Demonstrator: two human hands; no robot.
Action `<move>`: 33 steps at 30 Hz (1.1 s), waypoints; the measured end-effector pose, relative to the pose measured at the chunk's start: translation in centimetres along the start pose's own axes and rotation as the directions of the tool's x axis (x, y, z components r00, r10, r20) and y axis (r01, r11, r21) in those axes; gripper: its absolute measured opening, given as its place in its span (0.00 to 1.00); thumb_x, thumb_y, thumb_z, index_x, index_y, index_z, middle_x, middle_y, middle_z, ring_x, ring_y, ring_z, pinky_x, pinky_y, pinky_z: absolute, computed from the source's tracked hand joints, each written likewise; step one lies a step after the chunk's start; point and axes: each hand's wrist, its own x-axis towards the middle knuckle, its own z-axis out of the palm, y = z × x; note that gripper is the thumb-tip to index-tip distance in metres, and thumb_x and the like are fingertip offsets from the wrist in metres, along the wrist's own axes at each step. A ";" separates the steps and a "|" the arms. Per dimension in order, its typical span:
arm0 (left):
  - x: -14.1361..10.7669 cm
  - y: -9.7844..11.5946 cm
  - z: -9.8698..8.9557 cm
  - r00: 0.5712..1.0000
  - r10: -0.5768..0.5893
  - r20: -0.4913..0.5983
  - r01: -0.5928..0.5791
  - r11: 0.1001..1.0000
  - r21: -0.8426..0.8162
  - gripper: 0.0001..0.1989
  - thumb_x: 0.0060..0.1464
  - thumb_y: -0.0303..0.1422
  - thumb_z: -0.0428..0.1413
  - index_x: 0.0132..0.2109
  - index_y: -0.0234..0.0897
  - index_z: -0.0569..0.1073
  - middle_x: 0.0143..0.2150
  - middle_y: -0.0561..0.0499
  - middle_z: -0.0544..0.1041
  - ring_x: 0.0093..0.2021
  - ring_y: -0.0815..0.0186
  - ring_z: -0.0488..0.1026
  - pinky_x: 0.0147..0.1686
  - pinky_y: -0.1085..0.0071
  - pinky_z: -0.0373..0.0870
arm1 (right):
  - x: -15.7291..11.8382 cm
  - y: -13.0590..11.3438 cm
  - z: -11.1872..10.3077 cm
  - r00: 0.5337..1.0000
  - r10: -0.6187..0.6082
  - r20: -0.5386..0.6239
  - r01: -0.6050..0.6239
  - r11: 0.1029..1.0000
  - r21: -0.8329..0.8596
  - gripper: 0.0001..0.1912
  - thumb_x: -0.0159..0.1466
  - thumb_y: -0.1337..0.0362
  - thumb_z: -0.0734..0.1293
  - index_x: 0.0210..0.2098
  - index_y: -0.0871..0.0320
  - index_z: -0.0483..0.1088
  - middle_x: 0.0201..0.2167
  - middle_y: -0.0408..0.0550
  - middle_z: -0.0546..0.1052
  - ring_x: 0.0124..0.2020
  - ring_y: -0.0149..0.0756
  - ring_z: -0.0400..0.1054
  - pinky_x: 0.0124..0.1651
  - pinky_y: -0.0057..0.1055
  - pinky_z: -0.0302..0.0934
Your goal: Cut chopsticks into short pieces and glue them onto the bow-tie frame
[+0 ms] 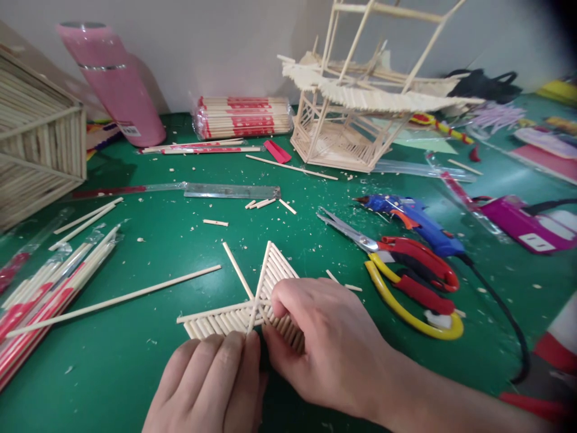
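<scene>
A small panel of cut wooden sticks (216, 322), laid side by side in triangular sections, is at the lower middle of the head view. Its longer sticks cross at the centre, and one bare stick (237, 270) juts out toward the back left. My left hand (210, 376) is closed on the panel's near left edge, fingers pressed together. With thumb and bent fingers, my right hand (331, 346) grips the right side near the crossing. The fingers cover part of the panel there.
Scissors (406, 273) and a blue glue gun (412, 222) lie at right, its cord trailing forward. Behind stand a stick-built pavilion model (336, 141) and a pink bottle (112, 84). Wrapped chopsticks (58, 288) and a larger slatted stick piece (40, 132) are at left.
</scene>
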 end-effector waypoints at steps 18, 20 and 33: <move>0.1 -0.1 0.2 1.000 0.008 0.015 -0.009 0.999 0.049 0.08 0.54 0.25 0.49 0.41 0.30 0.71 0.34 0.48 0.71 0.33 0.64 0.67 0.34 0.65 0.63 | 0.0 0.1 0.1 1.000 0.004 0.007 -0.004 1.000 0.028 0.05 0.55 0.65 0.60 0.26 0.55 0.56 0.20 0.38 0.65 0.23 0.30 0.56 0.28 0.29 0.44; 0.0 0.0 0.3 1.000 0.007 0.019 -0.008 0.999 0.051 0.08 0.54 0.25 0.49 0.41 0.30 0.70 0.35 0.48 0.70 0.34 0.63 0.67 0.34 0.65 0.63 | 0.1 0.1 0.1 1.000 0.000 0.010 -0.001 0.999 0.040 0.05 0.55 0.65 0.61 0.26 0.55 0.56 0.20 0.38 0.65 0.22 0.30 0.56 0.27 0.29 0.45; -0.1 0.2 0.0 0.999 -0.040 0.010 0.040 0.998 -0.039 0.09 0.52 0.25 0.53 0.42 0.27 0.70 0.36 0.47 0.72 0.36 0.62 0.67 0.36 0.65 0.64 | -0.1 2.3 -2.4 0.994 0.096 -0.051 -0.062 0.886 0.460 0.09 0.66 0.65 0.53 0.29 0.56 0.58 0.20 0.36 0.57 0.20 0.25 0.51 0.22 0.24 0.48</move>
